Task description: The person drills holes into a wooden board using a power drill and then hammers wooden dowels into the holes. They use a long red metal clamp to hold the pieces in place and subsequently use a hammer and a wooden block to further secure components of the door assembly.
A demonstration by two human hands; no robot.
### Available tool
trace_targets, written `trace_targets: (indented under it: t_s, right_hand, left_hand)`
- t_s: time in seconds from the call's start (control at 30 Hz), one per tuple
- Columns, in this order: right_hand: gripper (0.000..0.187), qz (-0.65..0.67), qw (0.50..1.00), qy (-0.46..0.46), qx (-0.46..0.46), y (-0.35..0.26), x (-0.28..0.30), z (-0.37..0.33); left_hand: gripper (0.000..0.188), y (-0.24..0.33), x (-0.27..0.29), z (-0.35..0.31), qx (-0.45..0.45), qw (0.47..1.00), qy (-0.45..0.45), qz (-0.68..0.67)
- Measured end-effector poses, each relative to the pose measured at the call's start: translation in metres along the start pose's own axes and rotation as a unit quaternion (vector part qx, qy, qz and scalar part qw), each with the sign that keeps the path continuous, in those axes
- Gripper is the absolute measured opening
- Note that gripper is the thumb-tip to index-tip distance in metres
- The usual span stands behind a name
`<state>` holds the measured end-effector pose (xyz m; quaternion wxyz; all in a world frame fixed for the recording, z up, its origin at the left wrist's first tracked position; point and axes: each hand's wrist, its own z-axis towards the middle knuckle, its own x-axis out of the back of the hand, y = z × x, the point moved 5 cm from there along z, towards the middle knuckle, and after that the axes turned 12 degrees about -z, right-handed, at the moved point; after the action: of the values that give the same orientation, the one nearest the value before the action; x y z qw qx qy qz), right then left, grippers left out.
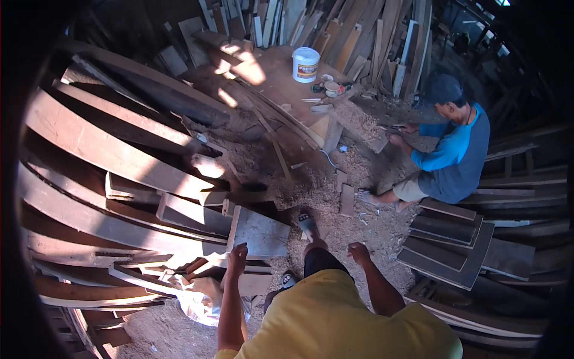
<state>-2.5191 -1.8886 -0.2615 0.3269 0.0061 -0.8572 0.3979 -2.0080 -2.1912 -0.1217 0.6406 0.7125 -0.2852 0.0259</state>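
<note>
Wooden board (260, 232) near well-parted hands (237, 257), scattered shavings (382, 239), white bucket (305, 64)

We note shavings-strewn floor (382, 239); planks (353, 45) upright at twelve o'clock; sunlight (248, 70) at eleven; daylight gaps (503, 3) at two.

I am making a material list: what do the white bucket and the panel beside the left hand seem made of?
Bucket: likely plastic, smooth, from its moulded-looking white rim. Panel: probably wood, dull, apparently unvarnished, from its blotchy grey face; type unclear.
</note>
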Motion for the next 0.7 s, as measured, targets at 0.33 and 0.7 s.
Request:
trace_targets:
  t_s: [0.33,0.7]
  right_hand:
    - [0.041,-0.163,0.964,0.129,0.166,-0.339,0.065,0.391]
    - [0.064,-0.448,0.847,0.243,0.15,-0.51,0.09,0.693]
  left_hand:
    - [0.042,-0.084,-0.024,-0.155,0.348,0.934,0.021,0.081]
    - [0.052,0.007,-0.074,-0.124,0.421,0.901,-0.099,-0.036]
